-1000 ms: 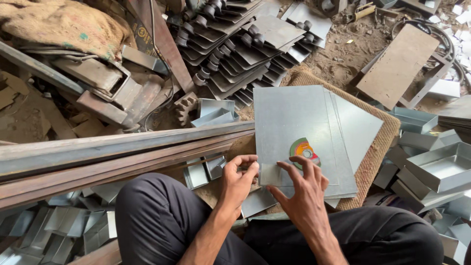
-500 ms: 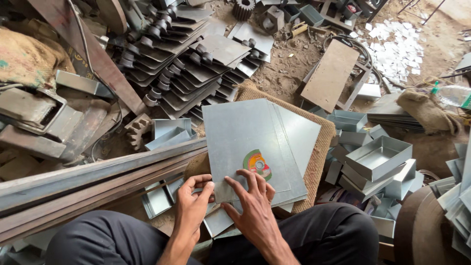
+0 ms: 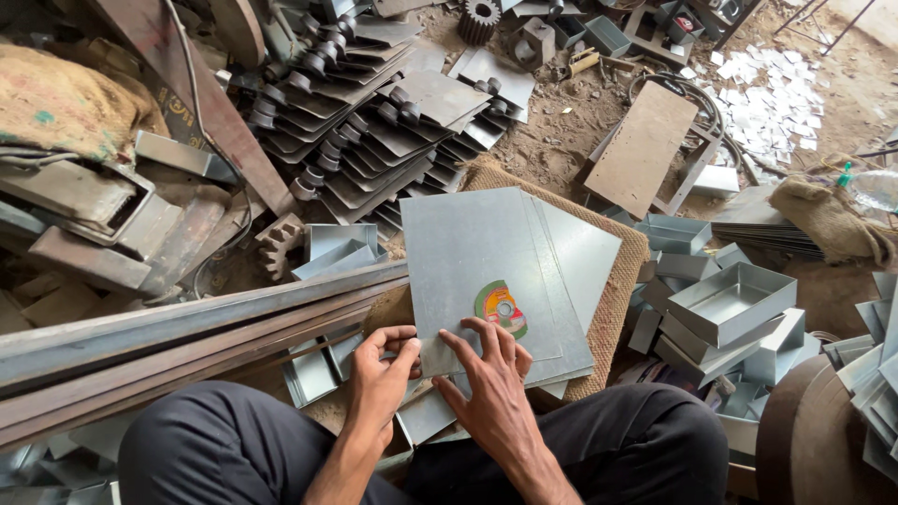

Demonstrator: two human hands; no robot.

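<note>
Pinching the top metal sheet's (image 3: 486,271) near corner, left hand (image 3: 383,374); right hand (image 3: 491,388) fingers spread flat; next, probably lifting it free.

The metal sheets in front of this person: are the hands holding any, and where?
The left hand pinches the top grey sheet at its near corner. The right hand lies flat on its near edge, beside a small round disc.
</note>
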